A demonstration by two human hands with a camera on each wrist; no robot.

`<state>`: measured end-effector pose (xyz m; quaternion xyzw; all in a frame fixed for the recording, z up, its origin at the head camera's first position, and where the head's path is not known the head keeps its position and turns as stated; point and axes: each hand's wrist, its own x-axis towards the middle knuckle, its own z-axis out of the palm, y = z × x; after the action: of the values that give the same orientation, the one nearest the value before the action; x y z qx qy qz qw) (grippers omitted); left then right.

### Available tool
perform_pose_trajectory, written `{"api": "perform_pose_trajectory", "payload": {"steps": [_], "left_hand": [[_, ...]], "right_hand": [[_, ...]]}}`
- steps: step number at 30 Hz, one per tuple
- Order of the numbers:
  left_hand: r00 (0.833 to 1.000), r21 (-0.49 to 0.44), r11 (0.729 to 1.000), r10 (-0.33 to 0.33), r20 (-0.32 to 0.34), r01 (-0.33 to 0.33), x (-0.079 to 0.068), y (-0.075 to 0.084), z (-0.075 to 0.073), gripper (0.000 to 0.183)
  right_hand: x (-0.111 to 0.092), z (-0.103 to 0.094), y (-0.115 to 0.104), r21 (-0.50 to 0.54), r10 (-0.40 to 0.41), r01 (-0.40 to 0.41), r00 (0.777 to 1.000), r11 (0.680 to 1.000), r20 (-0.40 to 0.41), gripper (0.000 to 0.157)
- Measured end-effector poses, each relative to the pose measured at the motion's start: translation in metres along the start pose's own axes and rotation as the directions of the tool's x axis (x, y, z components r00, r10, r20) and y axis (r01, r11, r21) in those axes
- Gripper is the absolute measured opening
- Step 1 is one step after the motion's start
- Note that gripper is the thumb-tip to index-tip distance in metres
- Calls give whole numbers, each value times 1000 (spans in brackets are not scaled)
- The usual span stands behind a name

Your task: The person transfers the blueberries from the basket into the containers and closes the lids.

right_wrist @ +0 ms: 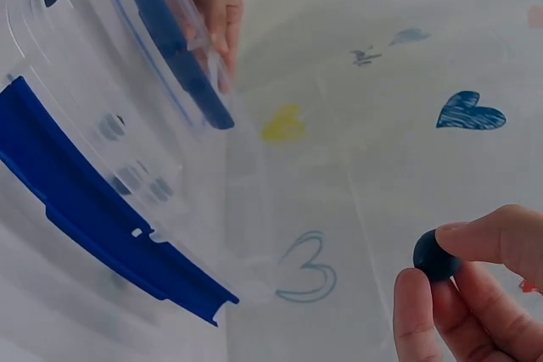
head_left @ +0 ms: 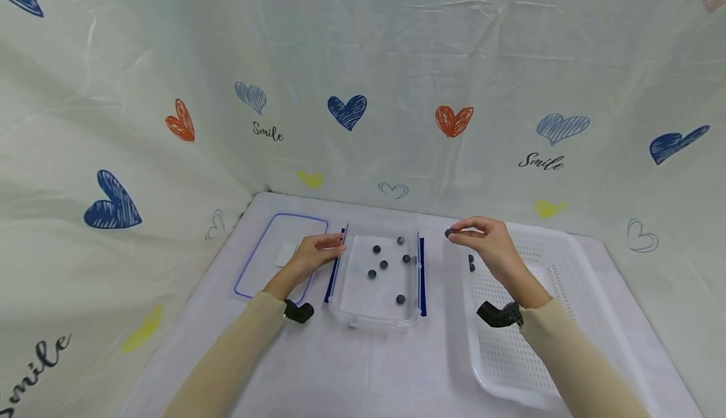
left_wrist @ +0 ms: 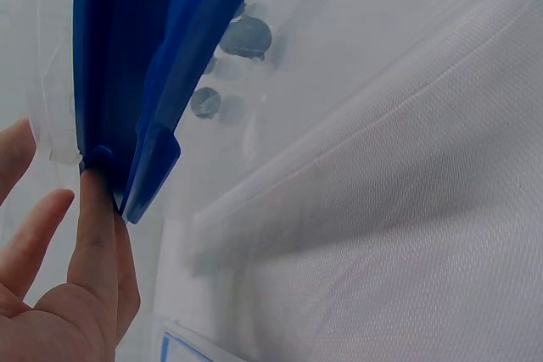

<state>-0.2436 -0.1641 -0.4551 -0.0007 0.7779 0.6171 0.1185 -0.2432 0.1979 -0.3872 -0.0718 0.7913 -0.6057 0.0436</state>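
Note:
Between thumb and fingertips, my right hand pinches a small dark ball, held up near the left edge of the white basket. To its left stands a clear plastic box with blue side latches. Several similar dark balls lie spread over its bottom. My left hand rests against the box's left side, its extended fingers touching the blue latch there. Two more balls show at the basket's left side.
A clear lid with a blue rim lies on the table left of the box, partly behind my left hand and forearm. The perforated basket takes up the table's right part. A heart-printed curtain hangs along the back and sides.

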Motion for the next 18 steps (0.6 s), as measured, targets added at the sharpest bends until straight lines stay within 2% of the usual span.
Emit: {"api": "perform_pose_trajectory", "payload": {"steps": [8,16,18], "left_hand": [[1000,-12,1000,1,3,-1,2,-3,-1,48],[1000,-4,1000,7,3,-7,2,-2,-1,49],[1000,-11,1000,4,4,-3,2,-2,0,49]], "right_hand": [[6,22,-1,-32,2,1,998,999,65,36],[9,42,-2,-100,-11,22,994,995,111,27],[6,47,-9,-105,-7,20,992,994,123,26]]}}
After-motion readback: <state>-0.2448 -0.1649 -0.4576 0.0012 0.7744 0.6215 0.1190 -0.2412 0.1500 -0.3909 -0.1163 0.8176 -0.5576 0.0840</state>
